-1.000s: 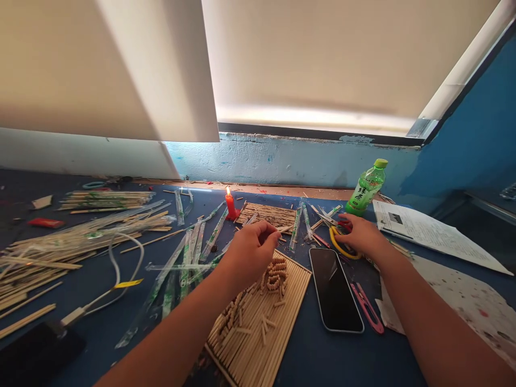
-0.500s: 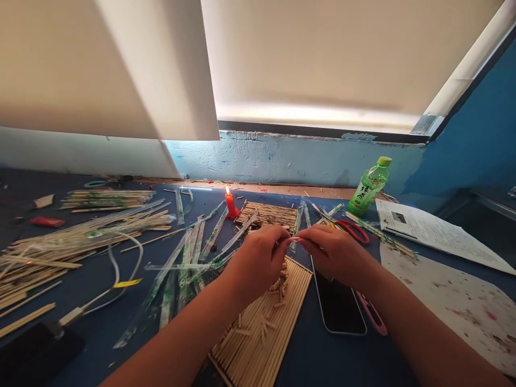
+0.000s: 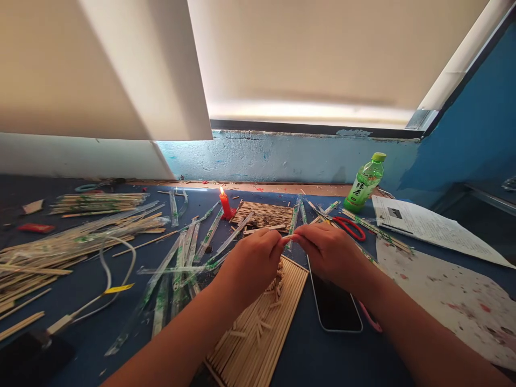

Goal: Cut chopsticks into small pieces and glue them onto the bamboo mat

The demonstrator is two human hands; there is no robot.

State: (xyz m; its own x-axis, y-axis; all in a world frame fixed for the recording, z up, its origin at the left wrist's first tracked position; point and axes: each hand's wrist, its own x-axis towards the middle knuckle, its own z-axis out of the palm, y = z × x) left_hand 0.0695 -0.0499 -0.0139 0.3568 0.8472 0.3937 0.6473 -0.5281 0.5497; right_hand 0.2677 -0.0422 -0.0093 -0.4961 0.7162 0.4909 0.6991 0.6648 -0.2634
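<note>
My left hand (image 3: 253, 260) and my right hand (image 3: 332, 252) meet fingertip to fingertip above the table, both closed in a pinch. Between them is a short piece of wooden stick (image 3: 288, 237), mostly covered by the fingers. Below my hands lies a flat panel of wooden sticks (image 3: 282, 317) laid side by side. Short cut stick pieces (image 3: 260, 325) lie loose on it, and more stand in a row (image 3: 278, 282) partly hidden by my left hand. Behind the hands is a second, dark-striped stick panel (image 3: 266, 214), with a lit red candle (image 3: 226, 207) at its left.
Right of the panel lie a phone (image 3: 334, 303), red-handled scissors (image 3: 350, 228), a stained sheet (image 3: 439, 295) and a printed paper (image 3: 427, 228). A green bottle (image 3: 365, 183) stands behind. Leftward are plastic wrappers (image 3: 185, 269), stick bundles (image 3: 100, 203) and a white cable (image 3: 105, 263).
My fingertips have come closer together, covering more of the stick piece. My left hand sits slightly lower, and a pale stick behind it shows more. The view has shifted slightly right.
</note>
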